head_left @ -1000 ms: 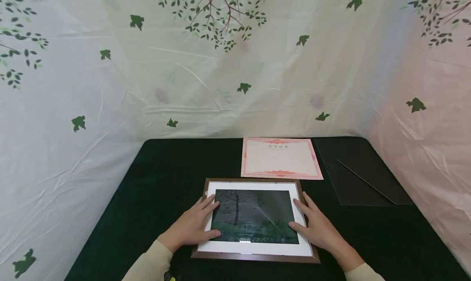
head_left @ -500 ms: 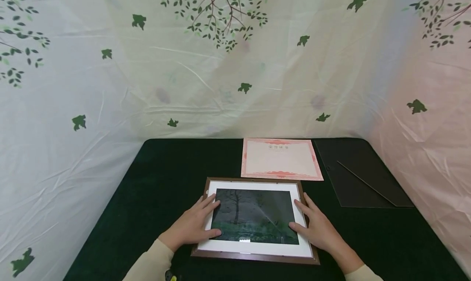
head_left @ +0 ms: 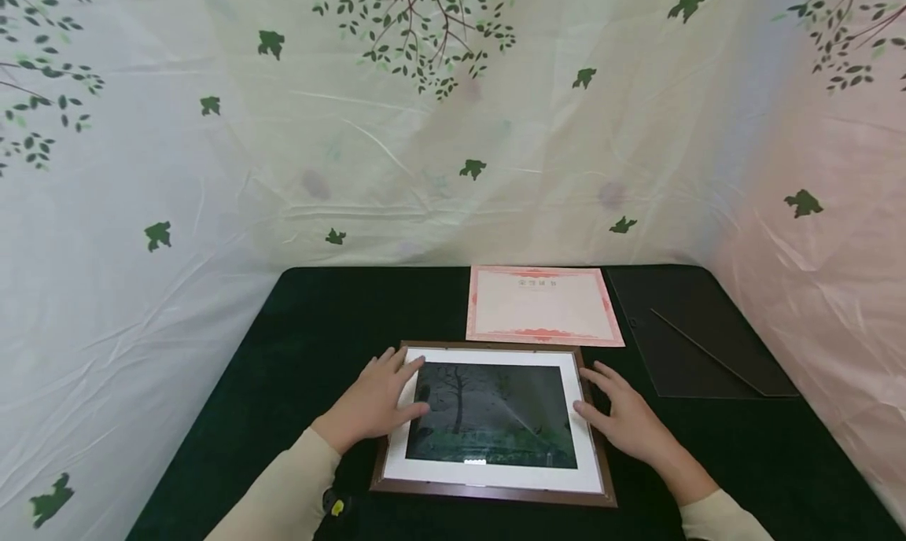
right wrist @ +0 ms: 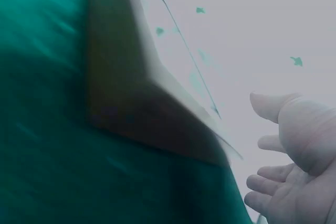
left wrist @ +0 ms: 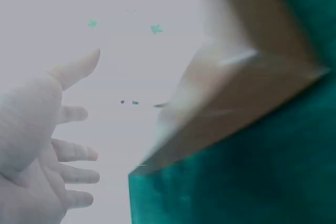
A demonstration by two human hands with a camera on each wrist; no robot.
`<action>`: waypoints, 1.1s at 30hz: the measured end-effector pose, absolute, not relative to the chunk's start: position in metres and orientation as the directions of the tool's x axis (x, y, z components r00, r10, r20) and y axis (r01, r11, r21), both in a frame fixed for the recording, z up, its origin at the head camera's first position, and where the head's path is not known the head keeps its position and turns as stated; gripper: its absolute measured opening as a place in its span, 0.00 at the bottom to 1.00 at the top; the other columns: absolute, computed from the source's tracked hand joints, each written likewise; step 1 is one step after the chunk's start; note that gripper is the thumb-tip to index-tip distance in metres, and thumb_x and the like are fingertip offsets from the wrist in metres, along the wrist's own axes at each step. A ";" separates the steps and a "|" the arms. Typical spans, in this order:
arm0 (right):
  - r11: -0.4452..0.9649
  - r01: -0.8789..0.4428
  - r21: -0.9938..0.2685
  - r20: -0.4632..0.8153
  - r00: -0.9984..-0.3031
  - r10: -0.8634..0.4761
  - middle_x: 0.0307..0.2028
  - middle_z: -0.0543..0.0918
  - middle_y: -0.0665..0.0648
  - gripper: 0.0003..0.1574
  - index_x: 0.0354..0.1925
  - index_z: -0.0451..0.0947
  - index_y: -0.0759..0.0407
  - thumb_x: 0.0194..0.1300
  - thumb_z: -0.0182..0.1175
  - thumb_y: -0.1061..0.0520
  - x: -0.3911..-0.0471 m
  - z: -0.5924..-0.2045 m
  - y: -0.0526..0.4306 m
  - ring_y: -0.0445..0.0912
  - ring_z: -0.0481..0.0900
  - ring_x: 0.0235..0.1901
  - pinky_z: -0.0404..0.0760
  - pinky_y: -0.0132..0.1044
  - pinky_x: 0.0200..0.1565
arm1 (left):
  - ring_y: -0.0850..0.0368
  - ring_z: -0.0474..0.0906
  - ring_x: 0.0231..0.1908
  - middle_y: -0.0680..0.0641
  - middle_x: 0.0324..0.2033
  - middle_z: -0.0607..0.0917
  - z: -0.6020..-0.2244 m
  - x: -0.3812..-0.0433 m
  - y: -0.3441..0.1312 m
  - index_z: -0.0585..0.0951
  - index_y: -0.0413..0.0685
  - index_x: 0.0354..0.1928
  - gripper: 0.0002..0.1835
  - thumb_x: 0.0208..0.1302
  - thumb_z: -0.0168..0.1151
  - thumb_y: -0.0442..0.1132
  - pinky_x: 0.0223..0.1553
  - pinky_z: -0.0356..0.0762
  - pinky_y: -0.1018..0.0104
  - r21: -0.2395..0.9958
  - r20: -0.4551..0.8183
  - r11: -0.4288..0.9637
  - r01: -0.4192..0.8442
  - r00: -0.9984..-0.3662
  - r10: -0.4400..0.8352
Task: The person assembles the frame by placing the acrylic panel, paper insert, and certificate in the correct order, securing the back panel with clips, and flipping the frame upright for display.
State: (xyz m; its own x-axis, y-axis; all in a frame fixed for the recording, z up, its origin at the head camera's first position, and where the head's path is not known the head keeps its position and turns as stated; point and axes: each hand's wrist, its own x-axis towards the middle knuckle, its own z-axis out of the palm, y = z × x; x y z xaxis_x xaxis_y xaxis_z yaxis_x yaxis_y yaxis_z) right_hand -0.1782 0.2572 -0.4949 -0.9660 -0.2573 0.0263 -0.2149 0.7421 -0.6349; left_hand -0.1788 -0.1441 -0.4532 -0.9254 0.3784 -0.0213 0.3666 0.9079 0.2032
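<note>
A brown picture frame (head_left: 495,495) lies face up on the dark green table, with a white mat around a dark picture of a tree (head_left: 495,415). Over its upper left side hovers my left hand (head_left: 375,399), fingers spread and mostly straight. My right hand (head_left: 630,419) is by the right side of the frame, fingers extended and holding nothing. In the left wrist view the left hand (left wrist: 37,145) appears apart from the blurred frame corner (left wrist: 231,98). Likewise, the right wrist view has the right hand (right wrist: 299,166) apart from the frame corner (right wrist: 152,98).
Behind the frame lies a pink-bordered certificate (head_left: 545,305). At the back right a dark flat panel (head_left: 679,352) has a thin stick (head_left: 704,351) lying across it. Leaf-printed cloth (head_left: 396,148) encloses the table's back and sides.
Both hands have come off the picture frame: the left has moved up and away from its lower left, the right outward to the right. The frame stays nearly in place.
</note>
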 end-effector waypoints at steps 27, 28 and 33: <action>0.890 -0.172 -0.422 -0.010 -0.981 -0.194 0.67 0.57 0.77 0.54 0.71 0.54 0.68 0.64 0.57 0.34 -0.301 -0.515 0.317 0.73 0.48 0.66 0.51 0.71 0.60 | 0.42 0.51 0.71 0.45 0.71 0.62 -0.469 -0.322 -0.095 0.51 0.62 0.76 0.41 0.67 0.49 0.66 0.68 0.54 0.47 0.200 -0.172 0.890 0.410 -0.880 0.444; 0.892 -0.167 -0.420 -0.019 -0.981 -0.193 0.67 0.56 0.77 0.55 0.72 0.53 0.67 0.64 0.56 0.33 -0.302 -0.515 0.317 0.73 0.47 0.67 0.51 0.71 0.60 | 0.43 0.51 0.71 0.45 0.71 0.62 -0.469 -0.323 -0.093 0.50 0.62 0.76 0.41 0.66 0.49 0.66 0.68 0.54 0.47 0.197 -0.182 0.893 0.405 -0.880 0.439; 0.894 -0.157 -0.420 -0.037 -0.981 -0.190 0.68 0.54 0.76 0.56 0.72 0.52 0.67 0.64 0.56 0.32 -0.308 -0.515 0.317 0.72 0.44 0.68 0.50 0.72 0.60 | 0.44 0.51 0.72 0.47 0.71 0.62 -0.472 -0.327 -0.086 0.51 0.62 0.76 0.41 0.66 0.49 0.66 0.67 0.55 0.48 0.204 -0.218 0.898 0.389 -0.877 0.429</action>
State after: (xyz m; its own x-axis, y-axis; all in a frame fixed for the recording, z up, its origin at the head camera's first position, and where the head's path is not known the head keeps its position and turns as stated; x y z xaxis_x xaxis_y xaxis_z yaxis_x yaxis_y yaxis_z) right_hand -0.3078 0.3168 -0.5151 -0.9812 -0.1896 -0.0372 -0.1568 0.8940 -0.4198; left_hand -0.3269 -0.0857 -0.4718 -0.8765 0.4293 -0.2177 0.3892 0.8982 0.2043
